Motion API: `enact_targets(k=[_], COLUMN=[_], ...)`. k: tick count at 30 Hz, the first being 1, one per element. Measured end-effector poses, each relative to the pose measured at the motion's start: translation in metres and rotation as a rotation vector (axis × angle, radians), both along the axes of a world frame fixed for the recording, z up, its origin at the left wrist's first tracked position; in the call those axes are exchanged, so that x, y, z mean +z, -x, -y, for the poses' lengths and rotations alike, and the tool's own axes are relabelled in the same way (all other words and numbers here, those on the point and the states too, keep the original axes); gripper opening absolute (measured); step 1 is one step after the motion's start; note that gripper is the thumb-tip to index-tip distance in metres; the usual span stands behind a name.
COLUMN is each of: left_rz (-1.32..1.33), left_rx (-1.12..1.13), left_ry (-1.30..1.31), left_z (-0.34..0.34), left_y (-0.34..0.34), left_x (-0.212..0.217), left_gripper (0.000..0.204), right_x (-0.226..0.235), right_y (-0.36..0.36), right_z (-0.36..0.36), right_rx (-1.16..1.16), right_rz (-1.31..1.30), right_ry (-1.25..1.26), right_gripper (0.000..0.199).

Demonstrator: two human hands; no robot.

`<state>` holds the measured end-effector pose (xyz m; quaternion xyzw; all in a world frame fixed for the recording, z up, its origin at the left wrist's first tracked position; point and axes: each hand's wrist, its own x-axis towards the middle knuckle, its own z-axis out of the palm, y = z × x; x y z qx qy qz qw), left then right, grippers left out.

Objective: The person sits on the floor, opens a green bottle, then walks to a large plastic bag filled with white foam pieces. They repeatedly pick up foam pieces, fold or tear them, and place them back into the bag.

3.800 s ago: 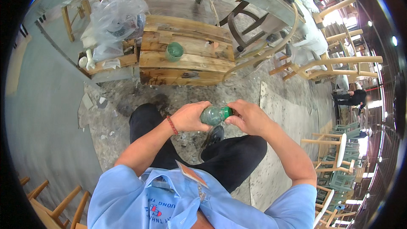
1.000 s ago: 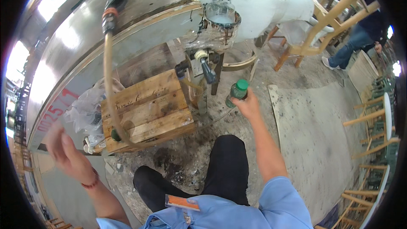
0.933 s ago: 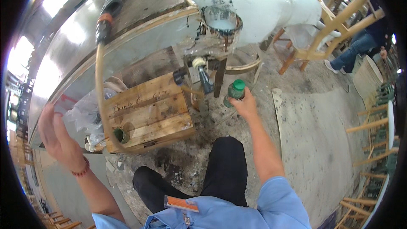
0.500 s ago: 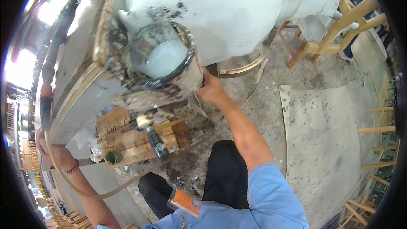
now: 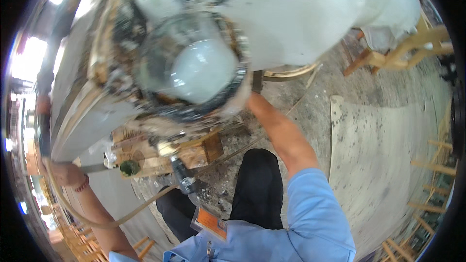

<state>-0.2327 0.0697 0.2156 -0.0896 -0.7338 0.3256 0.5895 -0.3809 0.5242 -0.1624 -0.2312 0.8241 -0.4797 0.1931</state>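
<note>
The pot (image 5: pixel 199 110), upper left of centre, hid the nearer, right hand; the left hand (image 5: pixel 69 174) lay lower left; neither grip could be told.

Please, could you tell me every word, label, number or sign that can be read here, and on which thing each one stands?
Wooden box: dark handwritten letters on its top, partly hidden; I do not copy them out.
Badge: an orange card in a clear holder; its print is too small to read.
Black handle: pale marks, too blurred to read.
I can make out no other writing.
</note>
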Motion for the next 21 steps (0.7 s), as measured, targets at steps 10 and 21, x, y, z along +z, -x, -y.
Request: enact_targets(k=[10, 21], left_rz=[0.147, 0.063], left_rx=[-0.571, -0.586], left_ry=[-0.751, -0.660], left_z=[-0.064, -0.074], left_y=[0.002, 0.008], left_x=[0.006, 0.007], left_gripper=[0.026, 0.022], right_x=[0.010, -0.013], right_y=[-0.017, -0.027], right_z=[-0.025, -0.019], right_rx=[-0.062, -0.388], right_rz=[0.145, 0.485], right_ry=[-0.279, -0.054], right_gripper=[0.051, 0.046])
